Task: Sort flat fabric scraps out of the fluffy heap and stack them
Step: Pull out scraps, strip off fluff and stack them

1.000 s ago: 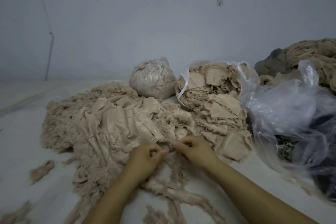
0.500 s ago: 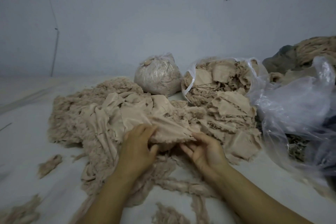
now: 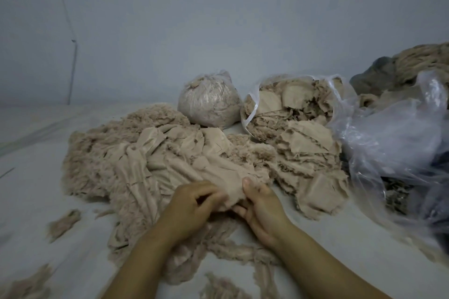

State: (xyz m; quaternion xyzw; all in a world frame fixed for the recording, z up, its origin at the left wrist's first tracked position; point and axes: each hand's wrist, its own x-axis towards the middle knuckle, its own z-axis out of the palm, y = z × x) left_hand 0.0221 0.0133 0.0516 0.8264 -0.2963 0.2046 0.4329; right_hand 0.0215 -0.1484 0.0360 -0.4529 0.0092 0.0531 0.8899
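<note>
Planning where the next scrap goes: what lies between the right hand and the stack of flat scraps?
In the head view, only a short stretch of bare white surface separates the right hand from the stack of flat scraps.

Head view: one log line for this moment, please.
step: pulling scrap from heap | left hand: holds scrap | right hand: holds scrap | stack: right of heap

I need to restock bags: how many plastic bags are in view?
3: a tied full bag by the wall, an open bag of scraps beside it, and a crumpled clear bag at right. Others may be hidden.
</note>
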